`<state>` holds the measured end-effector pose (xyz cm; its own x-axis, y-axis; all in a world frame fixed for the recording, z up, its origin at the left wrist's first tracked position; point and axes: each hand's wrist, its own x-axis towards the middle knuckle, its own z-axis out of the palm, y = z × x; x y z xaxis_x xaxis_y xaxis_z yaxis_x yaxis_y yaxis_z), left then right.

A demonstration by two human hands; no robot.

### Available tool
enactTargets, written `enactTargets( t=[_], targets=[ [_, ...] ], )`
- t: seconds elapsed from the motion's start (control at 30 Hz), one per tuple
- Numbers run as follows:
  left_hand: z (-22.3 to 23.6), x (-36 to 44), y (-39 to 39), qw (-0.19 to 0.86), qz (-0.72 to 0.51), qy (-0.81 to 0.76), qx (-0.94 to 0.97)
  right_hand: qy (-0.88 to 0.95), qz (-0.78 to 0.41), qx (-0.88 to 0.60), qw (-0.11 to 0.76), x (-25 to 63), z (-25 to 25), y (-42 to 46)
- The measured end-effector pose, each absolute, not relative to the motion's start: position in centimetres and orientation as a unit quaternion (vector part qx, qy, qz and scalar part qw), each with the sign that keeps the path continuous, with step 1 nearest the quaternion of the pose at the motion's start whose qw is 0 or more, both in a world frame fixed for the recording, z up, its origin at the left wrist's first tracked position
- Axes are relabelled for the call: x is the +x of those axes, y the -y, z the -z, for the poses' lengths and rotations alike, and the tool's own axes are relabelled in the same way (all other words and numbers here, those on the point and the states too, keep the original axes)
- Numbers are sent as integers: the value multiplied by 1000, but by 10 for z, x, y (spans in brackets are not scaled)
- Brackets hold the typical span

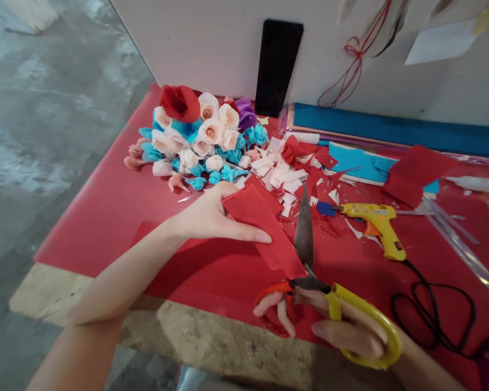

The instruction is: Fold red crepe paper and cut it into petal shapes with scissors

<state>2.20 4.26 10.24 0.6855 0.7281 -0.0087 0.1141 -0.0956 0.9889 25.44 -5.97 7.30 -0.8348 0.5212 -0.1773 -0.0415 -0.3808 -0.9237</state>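
Note:
My left hand [224, 214] grips a folded strip of red crepe paper [264, 225], thumb on top and fingers beneath. In my right hand [346, 328] is a pair of scissors [304, 233] with one yellow and one orange-red handle. The blades stand apart, and the lower right corner of the red paper lies between them near the pivot. Just beyond the paper is a heap of white and red paper scraps [279, 168]. Left of the scraps lies a cluster of paper flowers [204, 133] in white, blue, red, purple and pink.
A yellow glue gun [375, 217] with a coiled black cord [436, 315] lies to the right. Behind are blue paper sheets [358, 163], a red paper piece [419, 171] and a long blue roll [391, 130]. A black phone-like slab [279, 65] leans on the white wall [204, 43].

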Motion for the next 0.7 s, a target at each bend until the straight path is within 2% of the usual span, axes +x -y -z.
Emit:
enactTargets(
  t=[0.37,0.7],
  targets=[
    [-99,26,-40,606,-231,-265,713,458,-835,-208,224,240,-74,60],
    [-97,30,-38,618,-266,-264,691,492,-790,-291,222,239,-70,64]
  ],
)
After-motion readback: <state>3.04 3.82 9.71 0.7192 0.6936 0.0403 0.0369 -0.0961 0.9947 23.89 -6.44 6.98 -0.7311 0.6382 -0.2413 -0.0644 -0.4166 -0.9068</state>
